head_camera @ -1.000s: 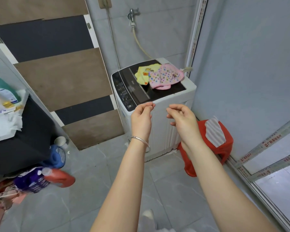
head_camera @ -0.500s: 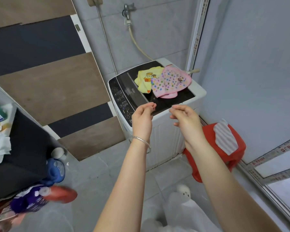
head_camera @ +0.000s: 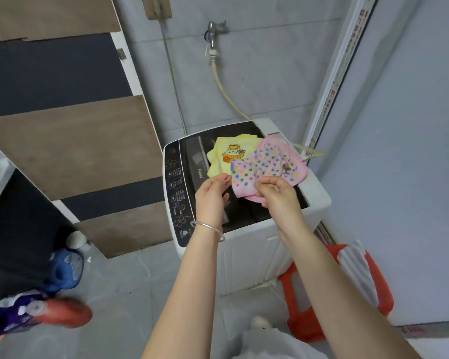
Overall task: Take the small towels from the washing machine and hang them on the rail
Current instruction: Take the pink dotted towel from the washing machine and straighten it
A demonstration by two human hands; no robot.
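Note:
Two small towels lie on the shut dark lid of the white washing machine [head_camera: 319,200]. The yellow towel [head_camera: 219,161] carries a cartoon print, and the pink dotted towel [head_camera: 267,164] partly overlaps it on the right. My right hand [head_camera: 279,196] is over the pink towel's near edge, its curled fingers and thumb pinching that edge. With loosely bent fingers, my left hand [head_camera: 211,196] holds nothing, its fingertips at the yellow towel's near corner. No rail is in view.
A red plastic stool [head_camera: 379,288] with a striped cloth [head_camera: 353,265] stands right of the machine. Detergent bottles [head_camera: 62,270] sit on the floor at left beside a dark cabinet. A tap [head_camera: 213,35] and hose hang on the tiled wall behind. A sliding door frame runs along the right.
I have stepped closer to the machine. Both hands moved forward from in front of it to above the lid, and the right hand reached the pink towel's near edge.

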